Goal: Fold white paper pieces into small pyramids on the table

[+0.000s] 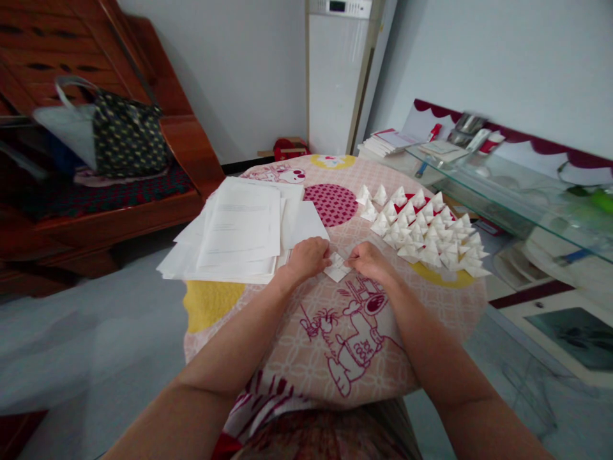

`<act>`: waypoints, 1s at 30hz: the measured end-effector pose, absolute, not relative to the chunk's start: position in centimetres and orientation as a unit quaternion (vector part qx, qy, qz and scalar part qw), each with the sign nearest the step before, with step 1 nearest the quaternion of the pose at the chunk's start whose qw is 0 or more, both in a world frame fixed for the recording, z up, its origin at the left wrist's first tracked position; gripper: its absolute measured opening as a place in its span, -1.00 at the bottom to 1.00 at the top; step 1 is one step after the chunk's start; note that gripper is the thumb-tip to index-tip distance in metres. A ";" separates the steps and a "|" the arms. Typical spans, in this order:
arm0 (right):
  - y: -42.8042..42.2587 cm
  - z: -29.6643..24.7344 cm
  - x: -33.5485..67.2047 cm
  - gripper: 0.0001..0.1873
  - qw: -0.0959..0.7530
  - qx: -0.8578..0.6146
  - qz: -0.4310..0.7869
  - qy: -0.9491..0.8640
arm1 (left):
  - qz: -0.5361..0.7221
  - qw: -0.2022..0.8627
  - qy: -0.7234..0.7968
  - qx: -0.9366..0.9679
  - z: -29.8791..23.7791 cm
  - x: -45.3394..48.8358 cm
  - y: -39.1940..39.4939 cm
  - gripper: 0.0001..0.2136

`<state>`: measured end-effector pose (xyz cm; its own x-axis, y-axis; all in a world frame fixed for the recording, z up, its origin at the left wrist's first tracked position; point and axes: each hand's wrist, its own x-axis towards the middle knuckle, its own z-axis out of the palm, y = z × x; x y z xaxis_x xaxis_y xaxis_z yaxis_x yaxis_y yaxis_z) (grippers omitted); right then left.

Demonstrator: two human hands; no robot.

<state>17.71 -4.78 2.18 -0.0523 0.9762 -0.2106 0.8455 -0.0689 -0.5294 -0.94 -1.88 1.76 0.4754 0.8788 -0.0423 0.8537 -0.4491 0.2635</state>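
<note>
A stack of white paper sheets (239,233) lay just left of the person's hands on the cartoon-print tablecloth (345,358), while rows of folded white paper triangles (424,233) stood to the right, near a glass shelf (517,185). Between them, the left hand (306,257) and right hand (368,260) both pinched a small white folded paper piece (338,267) against the cloth. It looked flat and creased, perhaps diamond-shaped, its long axis apparently running hand to hand; fingers hid its ends.
</note>
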 end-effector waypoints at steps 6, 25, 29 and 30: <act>-4.5 2.0 18.4 -0.72 0.120 -0.678 0.351 -0.635 | 0.116 0.156 0.366 0.910 0.5 -0.6 -1.6 -0.76; -4.8 2.5 17.9 -0.71 0.111 -0.704 0.335 -0.616 | 0.102 0.203 0.385 0.895 0.9 -0.7 -1.1 -0.72; -4.8 3.0 17.4 -0.82 0.092 -0.712 0.320 -0.618 | 0.103 0.206 0.384 0.894 1.0 -0.7 -1.2 -0.71; -4.8 3.0 17.5 -0.86 0.093 -0.713 0.326 -0.614 | 0.103 0.209 0.384 0.894 1.1 -0.7 -1.2 -0.70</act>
